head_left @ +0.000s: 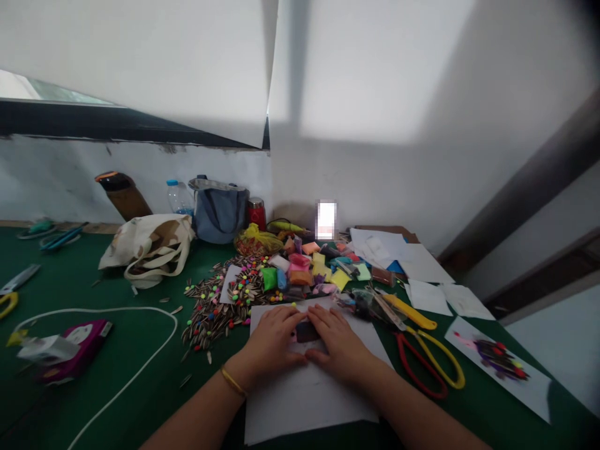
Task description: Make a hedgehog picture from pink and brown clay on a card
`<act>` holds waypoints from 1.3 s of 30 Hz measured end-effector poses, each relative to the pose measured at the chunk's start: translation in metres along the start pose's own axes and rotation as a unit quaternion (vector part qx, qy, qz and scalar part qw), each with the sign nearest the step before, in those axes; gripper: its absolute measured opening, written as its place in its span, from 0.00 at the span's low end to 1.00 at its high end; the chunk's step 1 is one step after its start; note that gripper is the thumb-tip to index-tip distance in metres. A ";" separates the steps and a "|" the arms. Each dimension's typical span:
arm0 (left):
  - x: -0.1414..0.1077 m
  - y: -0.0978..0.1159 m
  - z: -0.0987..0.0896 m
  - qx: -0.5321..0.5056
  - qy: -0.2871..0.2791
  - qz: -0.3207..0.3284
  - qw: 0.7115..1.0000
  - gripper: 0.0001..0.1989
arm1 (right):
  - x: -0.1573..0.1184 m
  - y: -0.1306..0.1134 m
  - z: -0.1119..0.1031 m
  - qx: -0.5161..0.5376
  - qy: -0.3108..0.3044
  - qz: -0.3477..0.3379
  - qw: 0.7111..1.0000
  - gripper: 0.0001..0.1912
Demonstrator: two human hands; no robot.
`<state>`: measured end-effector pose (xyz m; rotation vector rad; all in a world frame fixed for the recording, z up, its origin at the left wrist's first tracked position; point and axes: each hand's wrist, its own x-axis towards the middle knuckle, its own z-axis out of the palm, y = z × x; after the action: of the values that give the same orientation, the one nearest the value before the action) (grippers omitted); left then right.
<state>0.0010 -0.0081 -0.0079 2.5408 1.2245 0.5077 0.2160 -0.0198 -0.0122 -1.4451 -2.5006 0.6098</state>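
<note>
My left hand (272, 340) and my right hand (337, 340) rest on a white sheet of paper (309, 406), fingers stretched out and fingertips angled toward each other. Between them lies a dark, flat patch (307, 332) that looks like modelling clay, partly covered by the fingers. A small pink bit (294, 336) shows at its left edge, beside my left fingers. Both thumbs point inward below the dark patch, almost touching.
Striped sunflower seeds with coloured balls (210, 315) spread left of the paper; bright clay packets (300, 272) lie behind it. Scissors (424, 362), a yellow cutter (412, 311) and a decorated card (501, 365) are rightward. Leftward are a cable (154, 362), purple box (79, 350) and cloth bag (154, 244).
</note>
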 end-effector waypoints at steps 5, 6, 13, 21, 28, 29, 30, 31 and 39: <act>0.000 -0.001 0.001 0.001 -0.007 -0.010 1.000 0.44 | 0.000 0.000 0.000 0.002 -0.001 0.007 1.000 0.43; 0.000 -0.001 0.001 0.002 -0.009 -0.011 1.000 0.44 | 0.000 0.000 0.000 0.002 -0.002 0.007 1.000 0.43; 0.001 -0.005 0.002 0.008 -0.022 -0.022 0.999 0.46 | -0.001 0.006 0.002 0.006 0.014 -0.003 1.000 0.43; 0.002 -0.006 0.002 0.004 -0.013 -0.021 1.000 0.46 | -0.006 0.011 -0.010 -0.008 0.089 -0.051 0.995 0.29; 0.003 -0.006 0.003 0.006 -0.010 -0.013 1.000 0.45 | -0.011 0.001 -0.023 -0.044 0.076 -0.148 0.985 0.17; 0.003 -0.006 0.003 0.006 -0.012 -0.013 1.000 0.45 | -0.012 0.000 -0.023 -0.048 0.073 -0.151 0.985 0.18; 0.003 -0.006 0.003 0.007 -0.013 -0.013 1.000 0.45 | -0.012 -0.001 -0.022 -0.052 0.072 -0.151 0.985 0.18; 0.003 -0.006 0.003 0.008 -0.014 -0.014 1.000 0.45 | -0.012 -0.001 -0.020 -0.055 0.072 -0.150 0.985 0.18; 0.001 -0.005 0.002 0.007 -0.008 -0.009 1.000 0.43 | -0.011 -0.006 -0.013 -0.078 0.065 -0.149 0.984 0.18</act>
<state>-0.0008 -0.0042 -0.0113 2.5379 1.2480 0.4768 0.2220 -0.0286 0.0025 -1.0811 -2.6340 0.2602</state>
